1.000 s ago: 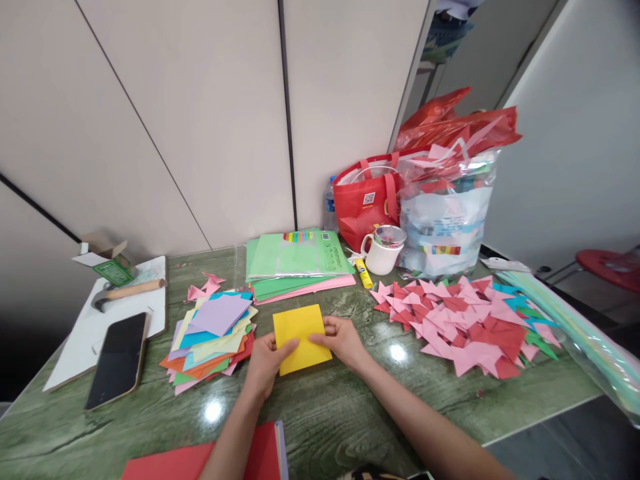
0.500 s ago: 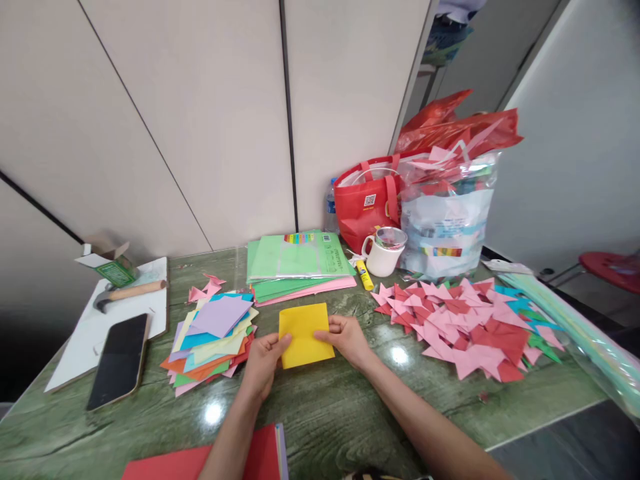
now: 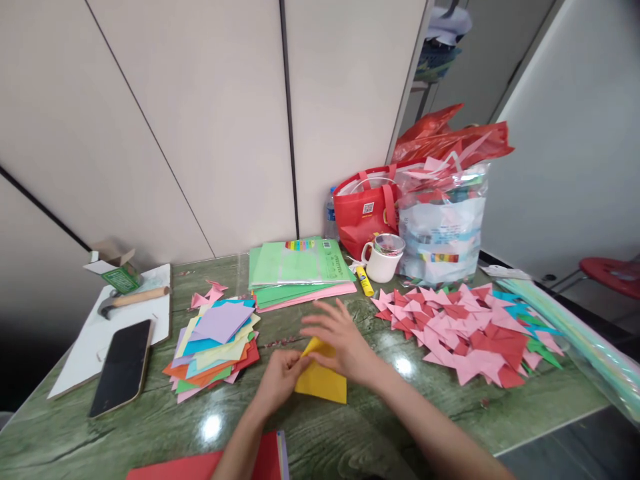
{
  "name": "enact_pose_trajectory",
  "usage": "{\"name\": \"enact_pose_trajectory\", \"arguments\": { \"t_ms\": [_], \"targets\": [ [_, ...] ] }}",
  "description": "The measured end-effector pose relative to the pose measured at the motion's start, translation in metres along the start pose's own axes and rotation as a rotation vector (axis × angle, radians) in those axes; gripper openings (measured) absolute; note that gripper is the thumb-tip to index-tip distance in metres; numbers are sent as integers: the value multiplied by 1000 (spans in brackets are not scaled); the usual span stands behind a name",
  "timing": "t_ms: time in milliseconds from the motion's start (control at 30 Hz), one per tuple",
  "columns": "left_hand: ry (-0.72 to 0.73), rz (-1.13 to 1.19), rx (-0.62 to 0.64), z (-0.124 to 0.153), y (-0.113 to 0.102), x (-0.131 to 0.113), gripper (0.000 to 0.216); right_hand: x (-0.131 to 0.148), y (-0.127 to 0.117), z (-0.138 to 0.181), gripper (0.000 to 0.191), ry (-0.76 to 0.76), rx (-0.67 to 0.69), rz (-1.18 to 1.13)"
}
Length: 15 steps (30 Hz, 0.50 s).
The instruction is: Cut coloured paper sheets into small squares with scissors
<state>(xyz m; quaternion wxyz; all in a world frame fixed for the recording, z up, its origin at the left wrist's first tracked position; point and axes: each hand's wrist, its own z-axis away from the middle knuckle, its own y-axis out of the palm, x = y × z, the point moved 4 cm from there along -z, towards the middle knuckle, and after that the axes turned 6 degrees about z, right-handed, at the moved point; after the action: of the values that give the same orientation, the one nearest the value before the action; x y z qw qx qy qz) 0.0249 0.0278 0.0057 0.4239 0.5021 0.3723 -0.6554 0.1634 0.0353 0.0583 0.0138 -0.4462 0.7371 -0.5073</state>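
A sheet of yellow paper (image 3: 323, 383) is tilted and bent over at its top edge, low above the green table. My left hand (image 3: 281, 379) pinches its upper left corner between thumb and fingers. Over the top of the sheet lies my right hand (image 3: 343, 343), fingers spread and stretched out, the thumb against the paper; the palm hides part of the sheet. Left of my hands is a loose pile of coloured paper squares (image 3: 220, 340), a lilac one on top. To the right spreads a heap of folded pink and red paper pieces (image 3: 465, 327).
Green paper packs (image 3: 303, 263) lie at the back, beside a yellow glue stick (image 3: 365, 281) and a white mug (image 3: 384, 260). Behind stand a red bag (image 3: 365, 217) and a filled plastic bag (image 3: 443, 223). A phone (image 3: 123, 367) and hammer (image 3: 135, 300) are left; a red folder (image 3: 200, 463) lies in front.
The yellow paper was flat and held at both sides; now it is lower and its top is bent over. My right hand has let its edge go and spread over the top.
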Motion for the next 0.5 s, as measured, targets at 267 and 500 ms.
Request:
{"name": "enact_pose_trajectory", "arguments": {
  "t_ms": [267,500],
  "targets": [
    [52,-204,55,3,8,-3,29,31,5,-13,10,-211,302,466],
    [74,-261,64,6,7,-15,28,25,1,-16,10,-252,253,461]
  ]
}}
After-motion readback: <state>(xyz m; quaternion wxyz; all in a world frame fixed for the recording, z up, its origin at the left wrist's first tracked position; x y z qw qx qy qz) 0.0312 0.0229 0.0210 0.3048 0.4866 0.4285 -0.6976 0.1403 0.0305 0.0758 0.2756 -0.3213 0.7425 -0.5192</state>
